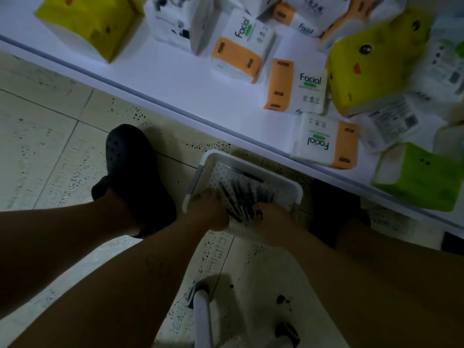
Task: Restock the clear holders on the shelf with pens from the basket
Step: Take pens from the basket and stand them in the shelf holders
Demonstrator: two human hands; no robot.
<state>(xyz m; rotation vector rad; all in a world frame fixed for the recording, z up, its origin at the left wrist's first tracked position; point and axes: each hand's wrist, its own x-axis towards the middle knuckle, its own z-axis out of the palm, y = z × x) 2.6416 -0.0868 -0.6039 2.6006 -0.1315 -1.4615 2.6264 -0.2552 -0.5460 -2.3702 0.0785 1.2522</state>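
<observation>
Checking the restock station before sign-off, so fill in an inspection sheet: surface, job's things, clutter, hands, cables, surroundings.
Surface: speckled tiled floor; white shelf above it.
Job's things: white basket on the floor, dark pens lying inside; clear holders not in view.
Clutter: tissue packs strewn at odd angles on the shelf.
Hands: left hand and right hand both in the basket at the pens; grip too dark to tell.
Cables: nothing seen.
Surroundings: dark clog beside the basket; white bar near the bottom edge.
</observation>
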